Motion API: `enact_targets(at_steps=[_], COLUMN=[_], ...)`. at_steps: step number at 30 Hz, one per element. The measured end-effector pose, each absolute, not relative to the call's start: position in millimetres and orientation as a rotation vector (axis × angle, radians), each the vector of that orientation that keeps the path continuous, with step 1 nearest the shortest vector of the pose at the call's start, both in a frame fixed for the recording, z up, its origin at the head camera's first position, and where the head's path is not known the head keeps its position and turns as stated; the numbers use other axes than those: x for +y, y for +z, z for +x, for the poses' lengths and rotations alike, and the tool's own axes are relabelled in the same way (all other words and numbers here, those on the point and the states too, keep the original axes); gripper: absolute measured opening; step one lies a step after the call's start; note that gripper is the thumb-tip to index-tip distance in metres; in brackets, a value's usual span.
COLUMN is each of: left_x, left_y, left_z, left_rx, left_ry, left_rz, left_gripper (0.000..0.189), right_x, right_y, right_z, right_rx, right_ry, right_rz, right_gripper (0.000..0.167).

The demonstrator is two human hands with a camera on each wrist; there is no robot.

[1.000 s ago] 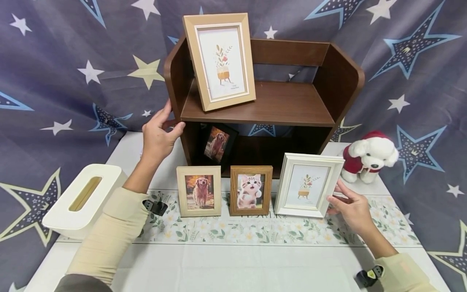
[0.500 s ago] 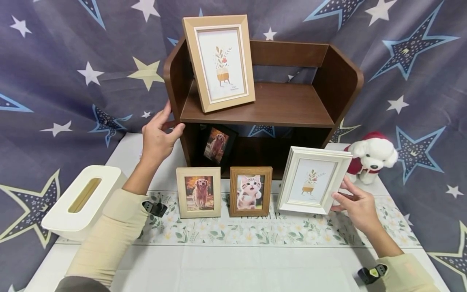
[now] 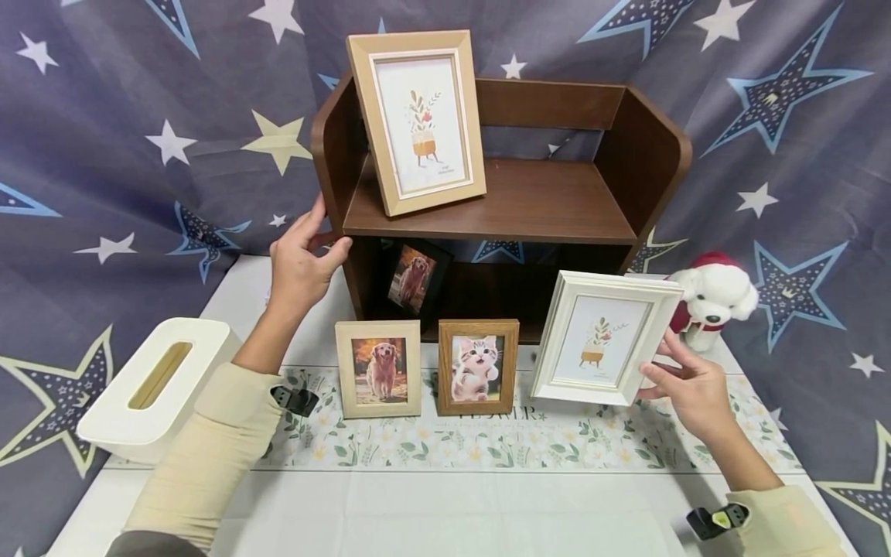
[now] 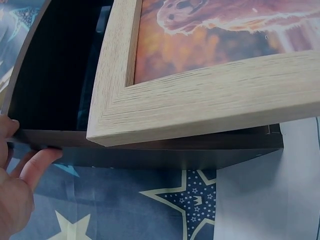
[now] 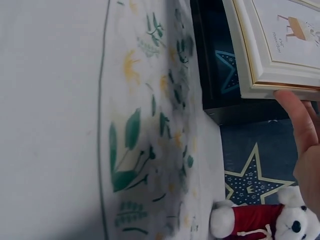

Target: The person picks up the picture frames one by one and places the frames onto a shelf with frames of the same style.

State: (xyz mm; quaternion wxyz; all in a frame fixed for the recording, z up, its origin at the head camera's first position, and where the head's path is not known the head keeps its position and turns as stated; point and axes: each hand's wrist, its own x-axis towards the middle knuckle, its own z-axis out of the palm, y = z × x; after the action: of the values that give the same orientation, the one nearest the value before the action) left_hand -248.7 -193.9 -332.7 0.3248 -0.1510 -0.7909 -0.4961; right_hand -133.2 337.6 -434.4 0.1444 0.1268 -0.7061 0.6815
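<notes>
My right hand (image 3: 692, 391) grips the right edge of a white picture frame (image 3: 548, 340) with a potted-plant print. The frame tilts, raised before the lower right of a dark brown two-tier shelf (image 3: 557, 193). In the right wrist view, the thumb lies along the edge of the white frame (image 5: 245, 55). My left hand (image 3: 299, 259) holds the shelf's left side panel, thumb at its front edge and fingers on the outside. Upright on the table stand a pale wood frame (image 3: 344, 371) with a dog photo and a brown wood frame (image 3: 445, 367) with a kitten photo.
A tan frame (image 3: 379, 131) leans on the upper shelf at left. On the lower tier, a black frame (image 3: 440, 275) is partly in shadow. The white tissue box (image 3: 104, 410) sits at the left, and a plush dog (image 3: 724, 286) at the right, partly behind the white frame.
My right hand has lifted the white picture frame off the table and moved it up and slightly right, so it now overlaps the plush dog. My left hand stays on the shelf.
</notes>
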Motion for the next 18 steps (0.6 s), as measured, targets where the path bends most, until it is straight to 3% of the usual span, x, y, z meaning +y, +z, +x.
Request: enact_targets(at_steps=[18], left_x=[-195], left_y=[-332], left_z=[-248], left_rx=[-2.090], left_ry=[-1.304], left_rz=[-0.385], left_gripper=[0.071], right_x=[333], right_y=[-398], right_z=[-134], right_rx=[-2.013], right_ry=[1.983], right_rz=[0.397], right_gripper=[0.070])
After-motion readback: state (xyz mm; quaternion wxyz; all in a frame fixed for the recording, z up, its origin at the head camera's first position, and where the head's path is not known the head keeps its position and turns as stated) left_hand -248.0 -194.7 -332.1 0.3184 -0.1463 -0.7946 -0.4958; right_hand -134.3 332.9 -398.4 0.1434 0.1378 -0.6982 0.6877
